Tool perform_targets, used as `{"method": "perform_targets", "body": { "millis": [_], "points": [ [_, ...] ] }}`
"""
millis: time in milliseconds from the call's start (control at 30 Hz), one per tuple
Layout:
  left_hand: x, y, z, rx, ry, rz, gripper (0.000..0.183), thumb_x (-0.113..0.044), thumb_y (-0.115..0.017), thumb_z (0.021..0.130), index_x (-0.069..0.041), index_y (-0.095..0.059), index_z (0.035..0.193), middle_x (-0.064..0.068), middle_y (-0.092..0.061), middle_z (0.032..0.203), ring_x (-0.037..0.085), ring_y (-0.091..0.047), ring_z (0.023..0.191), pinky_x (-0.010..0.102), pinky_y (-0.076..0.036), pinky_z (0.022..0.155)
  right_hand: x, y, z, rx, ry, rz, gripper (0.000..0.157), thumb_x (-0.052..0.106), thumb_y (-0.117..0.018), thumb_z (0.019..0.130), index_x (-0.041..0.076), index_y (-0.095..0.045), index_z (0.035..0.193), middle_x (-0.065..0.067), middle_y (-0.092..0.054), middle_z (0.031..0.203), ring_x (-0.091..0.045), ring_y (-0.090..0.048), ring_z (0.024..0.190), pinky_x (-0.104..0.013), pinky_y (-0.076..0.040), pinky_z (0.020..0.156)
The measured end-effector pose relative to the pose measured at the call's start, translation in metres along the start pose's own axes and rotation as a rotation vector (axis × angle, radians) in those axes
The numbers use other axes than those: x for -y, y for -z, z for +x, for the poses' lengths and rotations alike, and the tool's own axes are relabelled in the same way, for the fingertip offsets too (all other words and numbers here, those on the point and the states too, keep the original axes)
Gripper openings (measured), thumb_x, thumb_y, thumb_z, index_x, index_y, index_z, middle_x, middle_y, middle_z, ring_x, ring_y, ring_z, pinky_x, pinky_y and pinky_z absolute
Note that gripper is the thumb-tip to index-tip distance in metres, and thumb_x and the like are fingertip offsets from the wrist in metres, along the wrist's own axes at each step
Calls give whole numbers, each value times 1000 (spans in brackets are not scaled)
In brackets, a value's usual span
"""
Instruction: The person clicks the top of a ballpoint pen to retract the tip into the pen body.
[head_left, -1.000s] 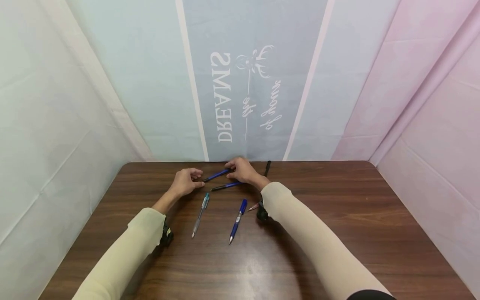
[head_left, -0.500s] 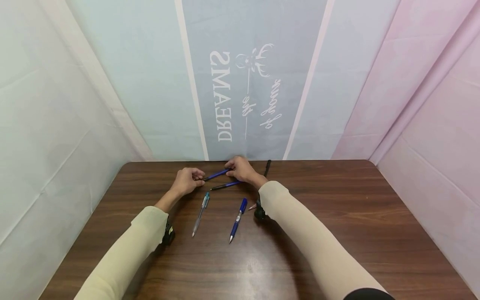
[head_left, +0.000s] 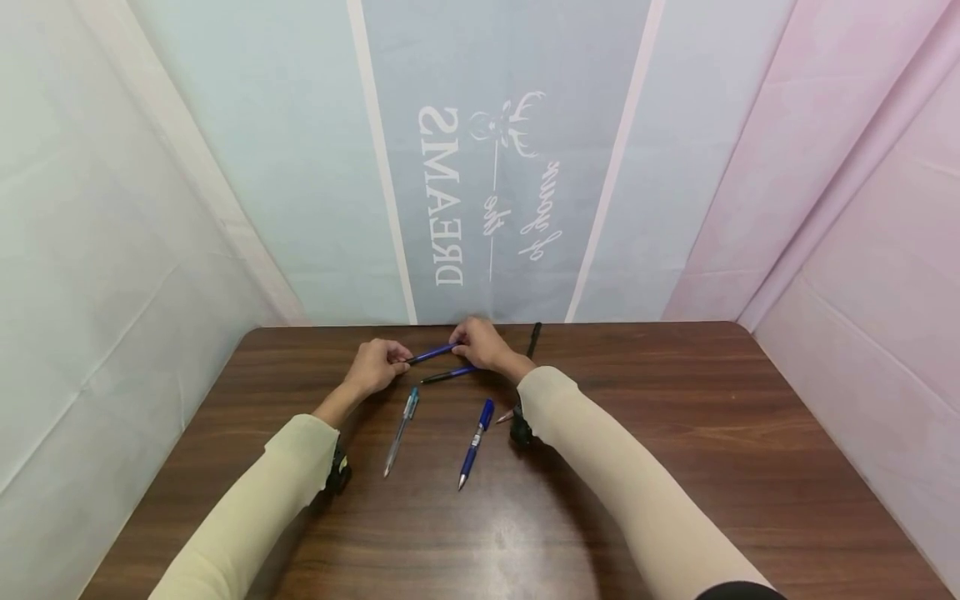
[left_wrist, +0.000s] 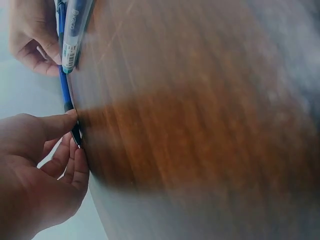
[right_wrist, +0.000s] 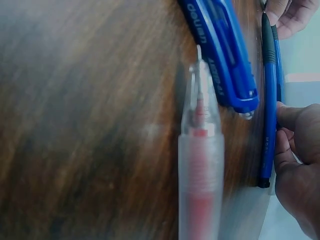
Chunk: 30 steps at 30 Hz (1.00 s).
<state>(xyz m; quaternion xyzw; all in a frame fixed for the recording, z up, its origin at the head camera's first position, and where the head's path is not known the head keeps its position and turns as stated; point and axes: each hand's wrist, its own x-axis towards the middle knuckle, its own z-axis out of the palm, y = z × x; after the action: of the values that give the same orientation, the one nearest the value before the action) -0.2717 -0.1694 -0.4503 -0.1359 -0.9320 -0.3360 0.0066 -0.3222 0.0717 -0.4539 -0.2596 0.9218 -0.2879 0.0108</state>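
Observation:
Near the far table edge, a slim blue pen (head_left: 432, 354) with a black grip spans the gap between both hands. My left hand (head_left: 371, 367) pinches its black tip end between thumb and fingers, seen close in the left wrist view. The other end is pinched by my right hand (head_left: 483, 343), whose fingers hide that end of the pen. Just in front lies a second blue pen (right_wrist: 270, 100) with a black grip, nearly parallel to the first and partly covered by the right hand in the head view.
Closer to me on the brown table (head_left: 675, 467) lie a clear pen with a teal top (head_left: 401, 433) and a thicker blue pen (head_left: 474, 446). A red-ink pen (right_wrist: 200, 170) is under the right wrist. Behind that wrist lies a black pen (head_left: 534, 337). Cloth walls enclose three sides.
My left hand has edged right onto the pen's tip end, its fingers drawing in. The right hand and the other pens stay nearly where they were.

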Motion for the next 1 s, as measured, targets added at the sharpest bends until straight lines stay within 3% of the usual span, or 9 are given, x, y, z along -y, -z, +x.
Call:
{"method": "perform_targets", "body": {
  "millis": [400,700,867,1000],
  "points": [
    [-4,-2,0,-25,-13,16,7,2,-75,95,2,-78,102,13,-77,93,26,-71,88,45,-59,84,-4,4,-3,-12,-1,59,11,10,-73,101,3,-79,108,-11,-78,110,-24,-71,103,-37,-58,94],
    [-11,2,-2,-25,8,-26,11,0,-77,94,2,-77,104,14,-78,98,28,-75,93,46,-61,88,-5,9,-5,-98,-116,304,14,10,-78,97,7,-80,111,-10,-77,110,-25,-71,104,-35,-59,88],
    [-15,3,-4,-25,9,-28,12,-2,-79,92,0,-77,104,13,-78,97,26,-75,90,46,-61,87,-1,13,-5,-127,-159,499,21,4,-80,94,1,-78,115,-12,-77,106,-23,-70,96,-28,-57,80],
    [-18,4,-5,-27,16,-66,14,-1,-81,91,1,-76,103,14,-78,96,26,-76,88,44,-62,84,0,15,-4,-136,-181,643,26,1,-78,94,-4,-75,119,-13,-76,110,-19,-70,97,-28,-57,87]
  ]
}}
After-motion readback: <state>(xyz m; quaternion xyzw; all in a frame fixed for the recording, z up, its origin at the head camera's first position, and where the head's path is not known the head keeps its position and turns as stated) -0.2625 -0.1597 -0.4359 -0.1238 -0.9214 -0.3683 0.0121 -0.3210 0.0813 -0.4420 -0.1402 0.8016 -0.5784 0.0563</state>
